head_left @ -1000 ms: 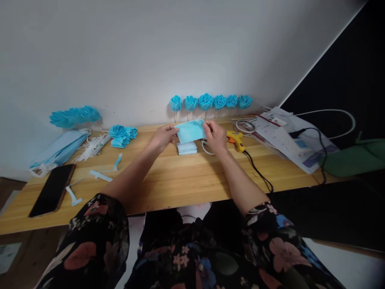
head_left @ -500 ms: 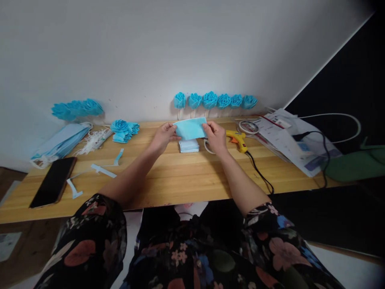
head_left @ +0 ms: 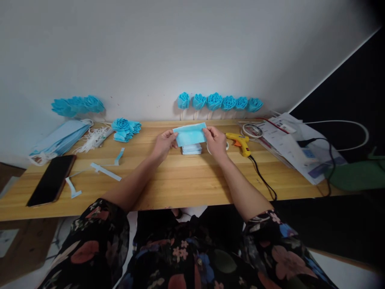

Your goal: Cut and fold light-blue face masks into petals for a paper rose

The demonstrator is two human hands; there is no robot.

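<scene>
Brought blue sheet [head_left: 191, 134] slightly left relative to folded stack [head_left: 191, 149] since a second ago, pinching opposite ends in left hand [head_left: 164, 143] and right hand [head_left: 217, 141], above bench [head_left: 180, 180].

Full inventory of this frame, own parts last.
Sheet: one, blue, between both hands
Folded stack: one, pale blue, below sheet
Stemmed flowers: six, blue, along wall
Flower cluster: one, blue, left wall
Loose flowers: several, blue, left
Face masks: several, blue, left
Cord bundle: one, white, beside masks
Smartphone: one, black, near left
Cut strips: several, pale blue, beside smartphone
Glue gun: one, yellow, right
Rings: two, white, near glue gun
Papers: several, mostly white, right
Cables: several, mixed, right
Unclear item: one, green, right
Table: one, wood-coloured, against wall
Floral top: one, black, bottom
Left hand: one, sheet's left end
Right hand: one, sheet's right end
</scene>
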